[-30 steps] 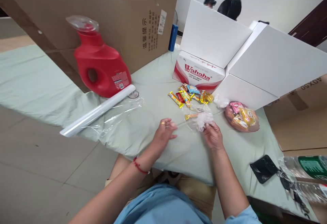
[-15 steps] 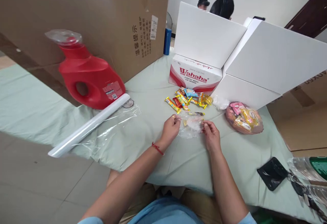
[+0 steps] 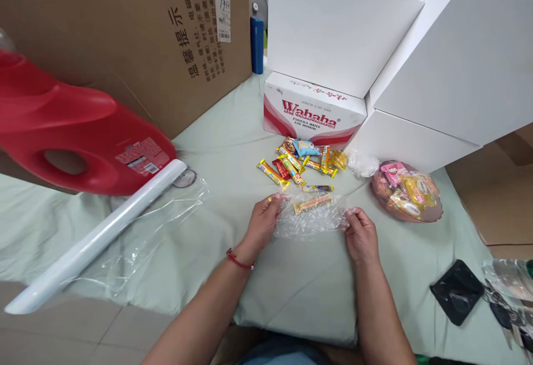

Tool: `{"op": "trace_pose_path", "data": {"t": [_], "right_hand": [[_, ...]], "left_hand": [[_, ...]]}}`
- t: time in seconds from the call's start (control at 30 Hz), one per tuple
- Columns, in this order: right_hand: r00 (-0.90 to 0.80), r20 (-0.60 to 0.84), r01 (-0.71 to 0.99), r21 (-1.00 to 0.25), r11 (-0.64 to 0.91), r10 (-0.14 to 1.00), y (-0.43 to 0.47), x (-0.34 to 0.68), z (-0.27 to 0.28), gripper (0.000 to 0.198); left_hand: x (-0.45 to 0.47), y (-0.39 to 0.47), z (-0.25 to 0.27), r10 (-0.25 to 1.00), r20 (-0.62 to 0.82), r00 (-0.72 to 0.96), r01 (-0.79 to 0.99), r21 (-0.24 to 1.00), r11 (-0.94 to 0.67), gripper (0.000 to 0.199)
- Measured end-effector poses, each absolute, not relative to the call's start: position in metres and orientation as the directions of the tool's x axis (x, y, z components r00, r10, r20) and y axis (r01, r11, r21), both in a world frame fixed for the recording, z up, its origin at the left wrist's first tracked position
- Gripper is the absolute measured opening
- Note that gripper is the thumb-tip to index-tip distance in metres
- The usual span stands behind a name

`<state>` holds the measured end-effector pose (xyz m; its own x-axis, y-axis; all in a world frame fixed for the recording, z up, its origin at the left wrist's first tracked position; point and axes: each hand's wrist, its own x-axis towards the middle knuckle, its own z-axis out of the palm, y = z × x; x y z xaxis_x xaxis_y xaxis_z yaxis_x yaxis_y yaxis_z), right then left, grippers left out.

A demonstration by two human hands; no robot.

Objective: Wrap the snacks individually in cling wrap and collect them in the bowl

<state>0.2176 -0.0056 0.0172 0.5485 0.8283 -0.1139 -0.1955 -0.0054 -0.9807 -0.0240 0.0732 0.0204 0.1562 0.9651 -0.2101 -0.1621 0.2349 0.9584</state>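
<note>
My left hand [image 3: 265,218] pinches the left edge of a crinkled sheet of clear plastic wrap [image 3: 306,226]. At its right edge my right hand [image 3: 361,232] grips it the same way, so the wrap is spread between them just above or on the table. One orange-yellow snack bar [image 3: 313,204] shows on or behind the wrap; which of the two I cannot tell. Just beyond lies a dark-and-yellow snack bar [image 3: 317,188]. A pile of wrapped snacks [image 3: 291,166] sits farther back, with a blue packet [image 3: 307,148] among them.
Behind the snacks stands a Wahaha carton [image 3: 315,112] with raised white flaps. To the right are crumpled plastic [image 3: 363,163], a bowl of snacks [image 3: 377,196], a black pouch [image 3: 457,292] and keys. A white film roll [image 3: 100,232] and red jug [image 3: 100,132] lie left.
My hands have moved apart, and the plastic wrap is stretched wider between them. The orange-yellow bar shows more clearly. My view has tilted down and come closer.
</note>
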Motion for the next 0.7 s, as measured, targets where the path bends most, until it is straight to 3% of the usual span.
{"op": "trace_pose_path", "data": {"t": [0.17, 0.37, 0.7], "right_hand": [[0.502, -0.262, -0.399, -0.916, -0.048, 0.824, -0.008, 0.229, 0.021, 0.047], [0.511, -0.207, -0.407, -0.913, 0.023, 0.834, -0.006, 0.227, 0.024, 0.041], [0.549, -0.276, -0.412, -0.910, -0.032, 0.789, -0.006, 0.234, 0.018, 0.046]], "left_hand": [[-0.034, 0.082, 0.021, 0.942, -0.301, 0.145, -0.342, 0.879, 0.333, 0.059], [-0.042, 0.090, 0.027, 0.873, -0.444, 0.202, -0.532, 0.699, 0.478, 0.049], [-0.052, 0.089, 0.043, 0.747, -0.488, 0.452, -0.545, 0.511, 0.664, 0.049]]}}
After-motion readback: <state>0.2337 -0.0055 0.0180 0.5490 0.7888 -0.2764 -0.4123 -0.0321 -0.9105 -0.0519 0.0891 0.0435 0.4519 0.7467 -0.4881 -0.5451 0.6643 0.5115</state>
